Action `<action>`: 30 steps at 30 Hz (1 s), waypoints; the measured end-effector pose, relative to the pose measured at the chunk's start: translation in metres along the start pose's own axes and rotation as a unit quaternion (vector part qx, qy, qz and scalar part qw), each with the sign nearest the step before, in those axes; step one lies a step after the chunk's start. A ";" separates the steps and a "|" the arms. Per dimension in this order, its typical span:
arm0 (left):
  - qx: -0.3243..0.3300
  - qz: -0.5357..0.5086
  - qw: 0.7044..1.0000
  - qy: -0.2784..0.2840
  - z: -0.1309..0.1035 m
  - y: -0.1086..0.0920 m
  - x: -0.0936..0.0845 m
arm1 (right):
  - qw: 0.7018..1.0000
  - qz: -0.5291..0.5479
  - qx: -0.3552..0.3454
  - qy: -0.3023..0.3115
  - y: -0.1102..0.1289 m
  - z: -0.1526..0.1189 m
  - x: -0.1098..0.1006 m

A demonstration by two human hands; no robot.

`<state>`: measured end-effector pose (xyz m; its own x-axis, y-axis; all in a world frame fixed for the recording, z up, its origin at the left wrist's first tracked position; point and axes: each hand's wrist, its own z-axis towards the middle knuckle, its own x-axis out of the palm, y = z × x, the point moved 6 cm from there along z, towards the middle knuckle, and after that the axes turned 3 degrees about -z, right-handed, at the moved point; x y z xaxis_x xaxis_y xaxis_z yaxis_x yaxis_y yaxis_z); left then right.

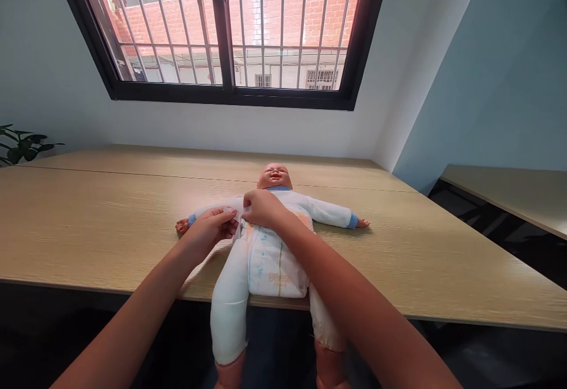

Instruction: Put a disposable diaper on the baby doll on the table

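A baby doll (275, 175) lies on its back on the wooden table, head toward the window, legs hanging over the near edge. It wears a white long-sleeved top (330, 211) with blue cuffs. A white diaper (270, 265) with printed marks covers its front between the legs. At the diaper's waist on the left side, my left hand (217, 225) pinches a thin, whitish side tab (239, 226). My right hand (263, 207) reaches across the doll's belly, its fingers closed on the diaper's upper edge close to the left hand. The fingertips of my right hand are partly hidden.
The light wooden table (110, 218) spreads to both sides of the doll. Behind it is a wall with a black-framed, barred window (228, 91). Plant leaves (26, 147) show at the far left, and another wooden surface (514, 194) stands at the right.
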<state>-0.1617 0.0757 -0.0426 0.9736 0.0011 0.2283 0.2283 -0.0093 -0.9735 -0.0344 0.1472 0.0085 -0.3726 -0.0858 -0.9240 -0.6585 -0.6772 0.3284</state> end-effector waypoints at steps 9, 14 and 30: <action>-0.007 0.011 1.000 0.007 0.012 0.003 0.014 | 0.999 -0.001 0.043 -0.002 -0.002 -0.002 -0.002; -0.024 -0.025 0.999 -0.015 0.006 0.006 0.002 | 0.997 0.070 0.024 -0.010 -0.011 0.000 -0.002; -0.035 -0.008 0.999 -0.030 0.011 0.007 -0.008 | 0.991 -0.042 0.032 0.126 0.011 -0.001 0.003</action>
<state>-0.1674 0.0866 -0.0517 0.9688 0.0609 0.2401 0.2445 -0.0798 -0.9664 -0.0419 0.1393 0.0094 -0.1438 -0.2165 -0.9656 -0.7235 -0.6428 0.2519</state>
